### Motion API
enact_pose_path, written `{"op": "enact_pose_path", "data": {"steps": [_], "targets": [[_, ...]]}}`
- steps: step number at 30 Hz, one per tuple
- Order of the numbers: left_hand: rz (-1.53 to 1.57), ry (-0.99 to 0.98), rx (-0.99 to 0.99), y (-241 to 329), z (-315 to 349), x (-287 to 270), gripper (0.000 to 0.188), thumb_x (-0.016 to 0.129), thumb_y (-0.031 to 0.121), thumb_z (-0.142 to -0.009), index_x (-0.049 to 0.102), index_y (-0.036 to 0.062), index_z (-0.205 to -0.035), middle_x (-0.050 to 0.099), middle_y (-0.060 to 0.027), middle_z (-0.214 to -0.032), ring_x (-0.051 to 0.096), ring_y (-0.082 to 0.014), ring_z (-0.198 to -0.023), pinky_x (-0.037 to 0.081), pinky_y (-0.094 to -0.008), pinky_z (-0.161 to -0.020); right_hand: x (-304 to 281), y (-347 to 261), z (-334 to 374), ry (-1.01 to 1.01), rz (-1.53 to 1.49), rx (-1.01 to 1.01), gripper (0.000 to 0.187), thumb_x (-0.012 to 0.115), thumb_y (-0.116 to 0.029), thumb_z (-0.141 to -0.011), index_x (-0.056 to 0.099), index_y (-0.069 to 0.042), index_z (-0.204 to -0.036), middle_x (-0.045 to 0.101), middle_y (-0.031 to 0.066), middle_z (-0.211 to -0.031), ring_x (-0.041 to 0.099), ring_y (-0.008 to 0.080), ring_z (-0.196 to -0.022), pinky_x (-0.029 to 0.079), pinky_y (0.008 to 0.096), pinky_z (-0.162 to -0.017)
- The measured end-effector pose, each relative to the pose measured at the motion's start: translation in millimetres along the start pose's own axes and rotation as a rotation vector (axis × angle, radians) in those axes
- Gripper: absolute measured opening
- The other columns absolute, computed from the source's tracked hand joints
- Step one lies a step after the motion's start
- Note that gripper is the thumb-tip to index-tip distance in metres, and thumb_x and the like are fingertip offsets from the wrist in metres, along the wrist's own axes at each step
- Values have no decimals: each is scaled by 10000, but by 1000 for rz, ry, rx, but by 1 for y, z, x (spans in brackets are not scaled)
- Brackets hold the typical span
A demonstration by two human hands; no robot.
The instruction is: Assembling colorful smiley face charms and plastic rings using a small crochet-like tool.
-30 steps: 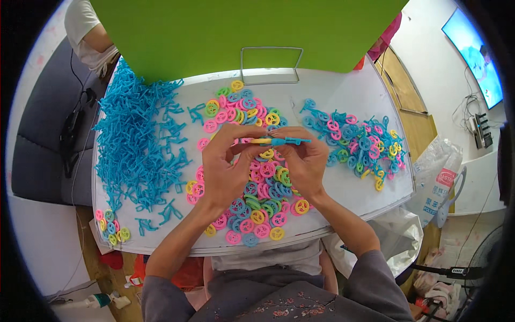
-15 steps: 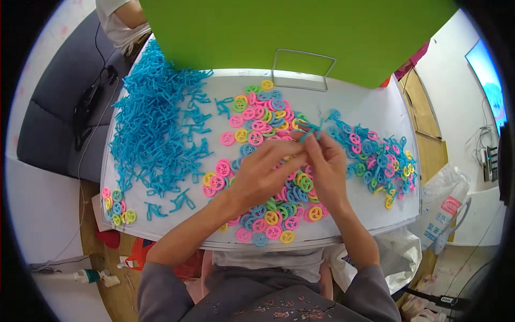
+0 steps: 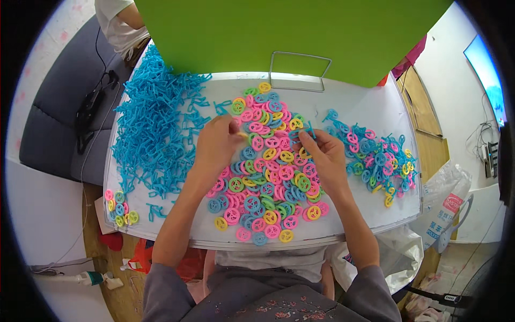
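Small plastic wheels (image 3: 272, 176) in pink, yellow, green and blue lie spread over the middle of the white table. My right hand (image 3: 326, 159) pinches a blue plastic frame piece (image 3: 309, 130) above the right edge of these wheels. To the left, my left hand (image 3: 215, 150) is curled over the wheels' left side. At its fingertips is a blurred yellow wheel (image 3: 242, 136), seen edge-on. Loose blue frame pieces (image 3: 153, 118) form a big heap at the left. Blue pieces with coloured wheels on them make a pile (image 3: 378, 158) at the right.
A green panel (image 3: 300, 37) stands across the table's far side, with a bent wire frame (image 3: 300, 72) before it. A few wheels (image 3: 119, 206) sit at the near left corner. Another person's arm (image 3: 129, 19) shows at the far left. Plastic bags (image 3: 394, 252) hang near the front edge.
My hands were together over the wheels and are now apart. The left hand has moved left, toward the blue heap; the right stays nearly in place with its blue piece.
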State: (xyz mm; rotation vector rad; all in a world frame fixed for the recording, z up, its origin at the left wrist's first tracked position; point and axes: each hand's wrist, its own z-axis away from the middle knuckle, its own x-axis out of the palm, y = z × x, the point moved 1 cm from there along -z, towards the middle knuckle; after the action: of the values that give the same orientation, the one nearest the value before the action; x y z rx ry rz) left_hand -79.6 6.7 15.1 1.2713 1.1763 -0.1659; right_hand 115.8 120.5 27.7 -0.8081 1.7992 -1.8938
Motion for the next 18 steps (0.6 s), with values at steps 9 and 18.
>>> {"op": "enact_pose_path", "data": {"steps": [9, 18], "targets": [[1001, -273, -45, 50, 20, 14, 134, 623, 78, -888, 546, -11, -953, 638, -80, -869, 634, -134, -804, 556, -275, -685, 7, 0, 5, -26, 99, 8, 214, 625, -173, -904, 668, 29, -960, 679, 55, -793, 612, 66, -724, 459, 195, -621], [1014, -272, -104, 45, 22, 20, 101, 577, 69, -915, 510, 10, -963, 632, -82, -935, 633, -140, -858, 561, -278, -742, 13, 5, 11, 11, 425, -132, 184, 624, -135, -897, 662, 30, -969, 687, 57, -805, 610, 60, -720, 457, 199, -610]]}}
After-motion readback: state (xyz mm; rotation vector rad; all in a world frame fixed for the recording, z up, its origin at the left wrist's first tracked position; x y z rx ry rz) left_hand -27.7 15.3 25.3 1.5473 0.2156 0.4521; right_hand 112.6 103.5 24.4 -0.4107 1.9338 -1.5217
